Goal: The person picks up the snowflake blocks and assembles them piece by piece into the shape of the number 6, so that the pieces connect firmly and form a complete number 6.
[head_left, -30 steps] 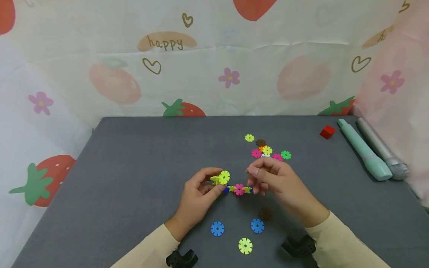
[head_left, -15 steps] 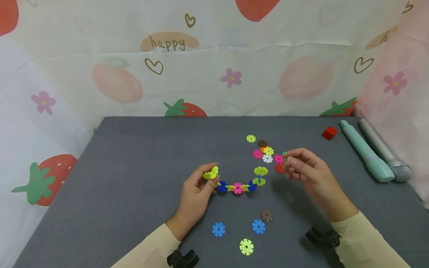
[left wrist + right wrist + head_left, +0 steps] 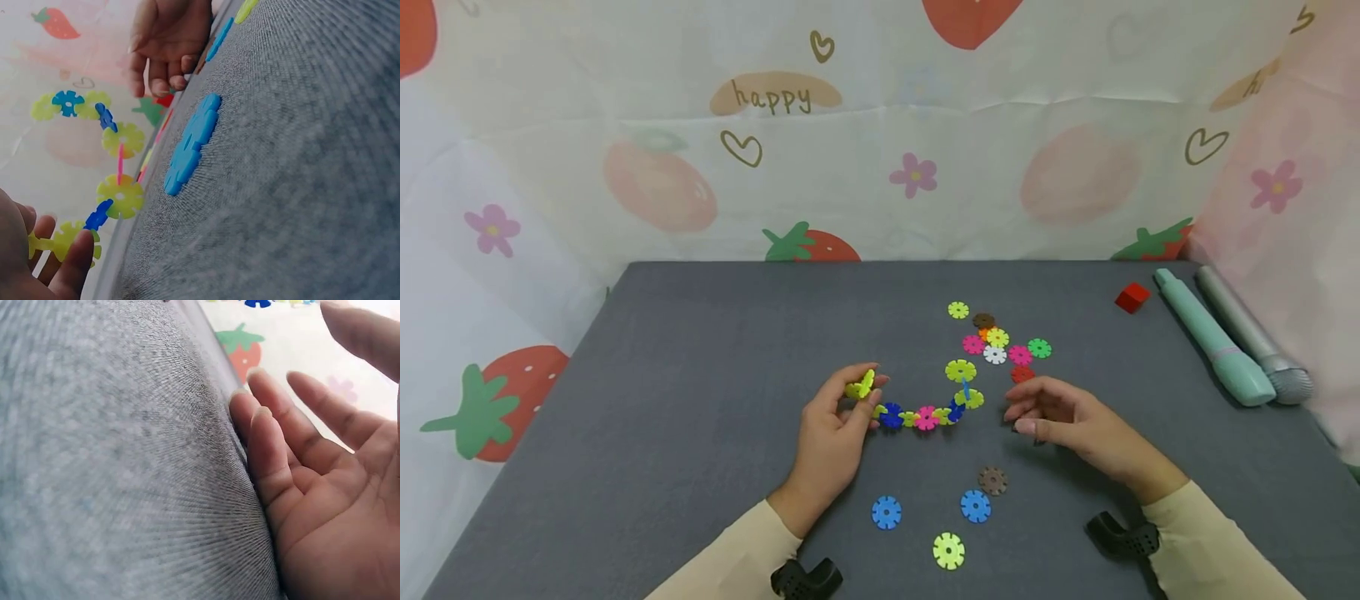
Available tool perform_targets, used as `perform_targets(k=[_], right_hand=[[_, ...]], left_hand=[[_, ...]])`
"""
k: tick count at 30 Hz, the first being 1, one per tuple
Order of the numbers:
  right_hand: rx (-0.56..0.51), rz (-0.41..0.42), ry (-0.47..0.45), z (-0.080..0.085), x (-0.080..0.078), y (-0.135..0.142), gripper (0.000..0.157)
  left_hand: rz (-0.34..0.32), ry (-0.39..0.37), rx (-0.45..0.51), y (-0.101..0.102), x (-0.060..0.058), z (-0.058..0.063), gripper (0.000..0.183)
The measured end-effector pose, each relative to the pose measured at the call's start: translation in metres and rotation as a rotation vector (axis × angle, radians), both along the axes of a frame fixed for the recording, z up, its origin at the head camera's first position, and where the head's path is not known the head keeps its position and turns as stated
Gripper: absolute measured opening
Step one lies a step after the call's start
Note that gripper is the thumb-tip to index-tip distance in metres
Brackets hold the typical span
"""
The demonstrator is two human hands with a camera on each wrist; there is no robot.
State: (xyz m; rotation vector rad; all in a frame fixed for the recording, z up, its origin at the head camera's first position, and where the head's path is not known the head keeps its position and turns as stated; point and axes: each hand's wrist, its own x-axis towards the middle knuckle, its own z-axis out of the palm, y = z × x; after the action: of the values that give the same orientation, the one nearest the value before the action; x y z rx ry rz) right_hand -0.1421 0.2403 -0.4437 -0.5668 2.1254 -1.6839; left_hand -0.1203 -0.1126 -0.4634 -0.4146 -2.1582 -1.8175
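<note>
A curved chain of interlocking notched plastic discs point(image 3: 927, 418), in yellow-green, dark blue and pink, is raised over the table. My left hand point(image 3: 831, 437) pinches its left end between thumb and fingers, around a yellow-green disc point(image 3: 65, 240). The other end curls up and back, finishing in a yellow-green disc point(image 3: 960, 370). To the right of that free end, my right hand point(image 3: 1090, 425) hovers low over the cloth, holding nothing. In the right wrist view its fingers point(image 3: 312, 440) are loosely bent and spread apart.
Loose discs lie in front: two blue ones point(image 3: 887, 512), a brown one point(image 3: 992, 481) and a yellow-green one point(image 3: 949, 551). Several mixed discs point(image 3: 995, 355) cluster behind the chain. A red cube point(image 3: 1132, 297), a mint-green microphone point(image 3: 1213, 337) and a silver microphone point(image 3: 1255, 333) lie at the right.
My right hand has let go of the chain's right end and moved right, its fingers loosening. My left hand has shifted slightly left with the chain, whose free end now shows.
</note>
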Motion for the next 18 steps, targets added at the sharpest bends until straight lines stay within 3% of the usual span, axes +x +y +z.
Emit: perform_targets(k=[3,11,18], right_hand=[[0.043,0.051,0.049,-0.003,0.000,-0.002,0.041],[0.300,0.238,0.250,0.003,0.006,-0.015,0.042],[0.366,0.258,0.262,0.008,0.014,-0.021,0.026]], left_hand=[[-0.018,0.003,0.034,0.000,0.001,0.000,0.036],[-0.030,0.018,0.065,-0.001,0.001,0.003,0.047],[-0.085,0.049,0.064,0.000,0.001,0.001,0.051]])
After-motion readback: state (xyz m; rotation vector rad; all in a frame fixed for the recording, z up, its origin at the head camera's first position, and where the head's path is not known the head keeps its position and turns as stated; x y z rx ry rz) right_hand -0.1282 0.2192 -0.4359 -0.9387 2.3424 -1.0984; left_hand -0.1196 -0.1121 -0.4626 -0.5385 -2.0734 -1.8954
